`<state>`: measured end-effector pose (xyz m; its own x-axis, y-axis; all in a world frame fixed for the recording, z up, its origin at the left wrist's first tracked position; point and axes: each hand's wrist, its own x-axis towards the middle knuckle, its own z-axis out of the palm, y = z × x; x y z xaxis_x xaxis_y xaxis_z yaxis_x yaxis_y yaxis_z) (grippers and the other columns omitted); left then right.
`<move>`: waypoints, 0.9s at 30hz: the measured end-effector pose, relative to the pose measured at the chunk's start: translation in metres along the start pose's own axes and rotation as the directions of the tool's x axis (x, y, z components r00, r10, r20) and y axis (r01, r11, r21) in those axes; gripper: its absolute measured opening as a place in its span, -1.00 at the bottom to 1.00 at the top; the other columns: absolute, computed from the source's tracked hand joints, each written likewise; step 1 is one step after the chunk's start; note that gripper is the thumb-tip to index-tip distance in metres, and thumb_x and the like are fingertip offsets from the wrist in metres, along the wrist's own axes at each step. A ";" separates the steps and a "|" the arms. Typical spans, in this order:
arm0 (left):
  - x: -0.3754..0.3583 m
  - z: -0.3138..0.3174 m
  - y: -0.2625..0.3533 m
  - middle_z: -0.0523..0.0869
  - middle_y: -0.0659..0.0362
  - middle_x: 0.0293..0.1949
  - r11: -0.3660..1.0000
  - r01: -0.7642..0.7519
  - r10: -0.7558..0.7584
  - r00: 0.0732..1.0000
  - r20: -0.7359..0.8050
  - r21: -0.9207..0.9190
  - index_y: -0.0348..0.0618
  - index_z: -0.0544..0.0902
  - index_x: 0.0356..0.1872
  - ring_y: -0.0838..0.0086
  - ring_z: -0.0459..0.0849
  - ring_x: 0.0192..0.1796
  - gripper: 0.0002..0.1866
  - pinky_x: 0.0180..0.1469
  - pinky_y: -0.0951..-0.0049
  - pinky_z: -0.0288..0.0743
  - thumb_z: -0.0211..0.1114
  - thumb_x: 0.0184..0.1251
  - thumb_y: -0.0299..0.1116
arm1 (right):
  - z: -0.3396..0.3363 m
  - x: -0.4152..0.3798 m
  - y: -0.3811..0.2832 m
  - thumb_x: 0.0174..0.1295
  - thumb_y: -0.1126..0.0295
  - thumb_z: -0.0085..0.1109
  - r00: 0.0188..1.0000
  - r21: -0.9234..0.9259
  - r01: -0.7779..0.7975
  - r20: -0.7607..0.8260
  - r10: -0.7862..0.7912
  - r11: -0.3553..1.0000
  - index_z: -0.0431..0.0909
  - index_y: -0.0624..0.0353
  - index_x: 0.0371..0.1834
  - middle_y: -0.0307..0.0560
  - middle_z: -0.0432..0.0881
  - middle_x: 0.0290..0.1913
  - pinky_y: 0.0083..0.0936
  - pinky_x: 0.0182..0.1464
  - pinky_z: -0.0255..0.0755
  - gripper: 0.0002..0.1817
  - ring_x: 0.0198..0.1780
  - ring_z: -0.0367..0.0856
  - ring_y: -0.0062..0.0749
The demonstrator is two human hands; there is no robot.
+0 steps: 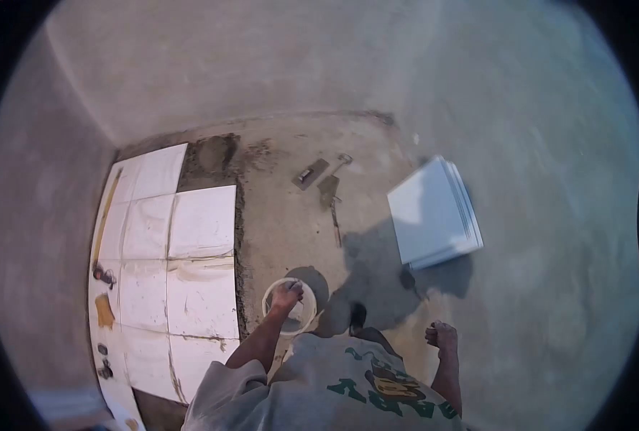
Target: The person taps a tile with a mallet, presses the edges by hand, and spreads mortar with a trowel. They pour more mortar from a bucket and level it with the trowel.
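My left hand [288, 295] is closed over a round white bucket [268, 322], near its upper part; what the fingers hold, if anything, is too small to make out. On the right, my right hand [442, 335] hangs in the air beside my body with its fingers curled, and nothing shows clearly in it. The stack of white tiles [431, 212] leans or lies near the right wall, ahead of my right hand. Laid white tiles [201, 291] cover the floor on the left.
A flat trowel [310, 174], a hammer-like tool [342, 162] and a pointed trowel [328, 190] lie on the concrete floor ahead. Dark mortar [212, 158] borders the laid tiles. A long yellowish strip [107, 215] rests along the left edge. Walls rise on both sides.
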<state>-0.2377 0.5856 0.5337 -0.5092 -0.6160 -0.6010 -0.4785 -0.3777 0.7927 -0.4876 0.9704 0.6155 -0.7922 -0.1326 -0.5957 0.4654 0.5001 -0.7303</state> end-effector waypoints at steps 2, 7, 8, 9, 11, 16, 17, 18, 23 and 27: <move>0.042 -0.011 -0.027 0.73 0.03 -0.23 0.997 0.014 0.002 0.980 -0.201 0.078 -0.30 0.62 -0.07 0.33 0.70 -0.16 -0.55 -0.03 0.36 0.50 0.15 0.30 -0.07 | -0.001 0.069 -0.049 0.28 0.21 0.02 0.996 -0.092 0.057 0.074 -0.050 0.994 0.58 0.25 -0.27 -0.06 0.66 -0.48 -0.48 -0.45 0.53 -0.70 -0.53 0.63 -0.40; 0.033 0.009 0.071 0.74 -0.01 -0.23 0.999 -0.017 0.005 0.958 -0.286 -0.039 -0.26 0.64 -0.09 0.32 0.70 -0.07 -0.56 0.02 0.36 0.48 0.13 0.31 -0.05 | 0.086 0.187 -0.217 0.28 0.17 0.05 0.930 -0.286 0.329 0.266 -0.256 0.900 0.59 0.23 -0.32 -0.13 0.61 -0.53 -0.48 -0.45 0.48 -0.68 -0.54 0.57 -0.46; 0.055 0.011 0.061 0.73 0.06 -0.23 0.999 -0.049 0.046 0.941 -0.336 0.001 -0.28 0.63 -0.06 0.37 0.70 -0.15 -0.57 -0.07 0.38 0.52 0.11 0.34 -0.08 | 0.117 0.195 -0.254 0.28 0.17 0.06 0.906 -0.300 0.357 0.341 -0.250 0.884 0.59 0.23 -0.31 -0.15 0.61 -0.52 -0.49 -0.43 0.47 -0.69 -0.53 0.56 -0.48; 0.070 0.012 0.052 0.73 0.12 -0.23 0.994 -0.090 0.104 0.920 -0.378 0.055 -0.30 0.61 -0.02 0.42 0.71 -0.22 -0.58 -0.17 0.41 0.55 0.10 0.38 -0.12 | 0.142 0.203 -0.274 0.28 0.17 0.07 0.878 -0.298 0.387 0.406 -0.251 0.872 0.60 0.23 -0.30 -0.16 0.61 -0.51 -0.49 -0.41 0.46 -0.69 -0.51 0.55 -0.49; 0.075 0.008 0.079 0.73 0.12 -0.25 0.997 -0.078 0.071 0.928 -0.367 -0.005 -0.30 0.62 -0.03 0.43 0.70 -0.22 -0.59 -0.17 0.41 0.55 0.10 0.38 -0.12 | 0.199 0.232 -0.307 0.27 0.17 0.07 0.788 -0.291 0.518 0.529 -0.316 0.804 0.60 0.22 -0.33 -0.15 0.63 -0.48 -0.50 -0.39 0.45 -0.70 -0.50 0.56 -0.51; 0.191 -0.034 0.081 0.71 0.13 -0.31 0.987 -0.043 -0.010 0.948 -0.317 -0.158 -0.29 0.64 -0.08 0.47 0.68 -0.26 -0.62 -0.20 0.42 0.54 0.10 0.38 -0.14 | 0.321 0.258 -0.348 0.28 0.17 0.07 0.693 -0.381 0.653 0.649 -0.314 0.654 0.60 0.24 -0.33 -0.11 0.65 -0.47 -0.50 -0.39 0.45 -0.68 -0.48 0.58 -0.49; 0.218 -0.047 0.085 0.71 0.14 -0.33 0.985 -0.046 -0.019 0.931 -0.365 -0.168 -0.28 0.64 -0.08 0.47 0.68 -0.27 -0.63 -0.22 0.43 0.53 0.10 0.39 -0.16 | 0.340 0.279 -0.343 0.28 0.16 0.07 0.722 -0.419 0.579 0.661 -0.202 0.699 0.60 0.25 -0.26 -0.09 0.66 -0.45 -0.49 -0.38 0.47 -0.67 -0.47 0.60 -0.47; 0.239 -0.060 0.087 0.70 0.14 -0.35 0.982 -0.033 -0.046 0.911 -0.409 -0.184 -0.28 0.63 -0.07 0.48 0.68 -0.28 -0.65 -0.23 0.43 0.53 0.10 0.39 -0.18 | 0.354 0.296 -0.338 0.28 0.16 0.06 0.743 -0.470 0.491 0.665 -0.071 0.734 0.59 0.25 -0.19 -0.07 0.67 -0.43 -0.47 -0.37 0.49 -0.66 -0.45 0.62 -0.44; 0.313 -0.181 0.225 0.70 0.13 -0.21 0.974 -0.132 0.044 0.906 -0.421 -0.182 -0.24 0.57 0.09 0.45 0.68 -0.21 -0.58 -0.17 0.42 0.52 0.13 0.40 -0.12 | 0.438 0.411 -0.310 0.26 0.16 0.11 0.372 -0.431 0.883 0.884 -0.284 -0.187 0.57 0.30 -0.14 -0.02 0.69 -0.39 -0.44 -0.42 0.52 -0.63 -0.46 0.65 -0.39; 0.352 -0.264 0.266 0.70 0.20 -0.23 0.951 -0.137 -0.019 0.869 -0.495 -0.277 -0.24 0.60 0.01 0.50 0.65 -0.24 -0.61 -0.18 0.49 0.49 0.14 0.40 -0.13 | 0.578 0.388 -0.380 0.27 0.12 0.12 0.831 -0.564 0.247 0.542 0.127 0.788 0.58 0.28 -0.19 -0.03 0.68 -0.41 -0.44 -0.43 0.54 -0.62 -0.52 0.63 -0.40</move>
<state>-0.3553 0.0863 0.5600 -0.0791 -0.8703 -0.4861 -0.1874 -0.4660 0.8647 -0.7436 0.2346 0.4688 -0.3856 -0.5103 -0.7687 -0.0514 0.8437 -0.5344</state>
